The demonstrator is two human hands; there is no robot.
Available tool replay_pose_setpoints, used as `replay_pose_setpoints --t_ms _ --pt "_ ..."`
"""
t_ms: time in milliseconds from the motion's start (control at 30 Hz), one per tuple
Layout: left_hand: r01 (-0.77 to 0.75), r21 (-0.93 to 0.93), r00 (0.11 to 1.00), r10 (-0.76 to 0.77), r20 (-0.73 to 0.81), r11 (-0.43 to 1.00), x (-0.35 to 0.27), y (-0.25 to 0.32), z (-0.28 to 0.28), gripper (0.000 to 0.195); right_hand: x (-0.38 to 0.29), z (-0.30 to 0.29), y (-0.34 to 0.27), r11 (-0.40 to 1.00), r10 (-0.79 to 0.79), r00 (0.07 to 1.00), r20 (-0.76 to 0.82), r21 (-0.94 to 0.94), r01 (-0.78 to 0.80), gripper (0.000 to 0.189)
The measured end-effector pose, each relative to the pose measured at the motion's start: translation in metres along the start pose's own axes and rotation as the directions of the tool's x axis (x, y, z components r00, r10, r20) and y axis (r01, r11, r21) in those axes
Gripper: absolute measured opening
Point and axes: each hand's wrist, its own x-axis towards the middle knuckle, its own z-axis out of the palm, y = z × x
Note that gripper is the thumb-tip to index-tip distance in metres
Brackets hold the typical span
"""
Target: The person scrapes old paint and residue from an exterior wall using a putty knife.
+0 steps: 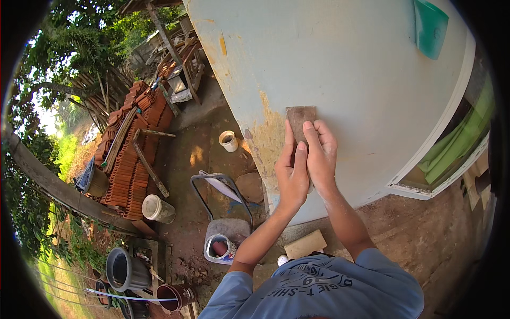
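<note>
Both my hands are closed around a wide scraper with a dull brown, stained blade (301, 115), held up in front of a pale blue painted wall (350, 71). My left hand (292, 173) grips it from the left, its index finger laid along the blade's edge. From the other side my right hand (322, 157) holds it, with the thumb flat on the blade. Most of the handle is hidden by my hands. Whether the blade touches the wall, I cannot tell. Left of the blade, a patch of worn, yellowish bare surface (267, 127) runs down near the wall's corner.
At lower left stands a metal-framed chair (227, 227) carrying a paint bucket (230, 255). White pails (158, 209) and stacked clay roof tiles (131, 171) are beyond. Right are a window frame (432, 157) and a turquoise holder (432, 30). A pale block (306, 244) lies near me.
</note>
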Motion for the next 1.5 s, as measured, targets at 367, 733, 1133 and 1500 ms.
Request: replay_pose_setpoints --t_ms 367,733,1133,1500 --pt "0.029 -0.211 0.999 -0.033 -0.015 0.977 0.001 0.030 0.018 0.057 0.003 0.003 -0.027 0.994 0.089 0.996 -0.006 0.058 -0.088 0.031" --pt "0.033 -0.086 0.995 -0.041 -0.087 0.996 -0.008 0.006 0.025 0.056 -0.002 -0.019 -0.009 0.989 0.134 0.991 0.028 0.060 -0.135 0.031" --pt "-0.064 -0.030 0.991 0.060 -0.122 0.997 -0.003 -0.004 0.020 0.056 0.002 -0.016 0.003 0.992 0.111 0.994 0.018 0.051 -0.112 0.033" --pt "0.000 -0.011 0.998 -0.001 -0.060 1.000 0.004 0.016 0.018 0.056 0.009 -0.008 -0.009 0.995 0.079 0.997 -0.019 0.064 -0.078 0.034"
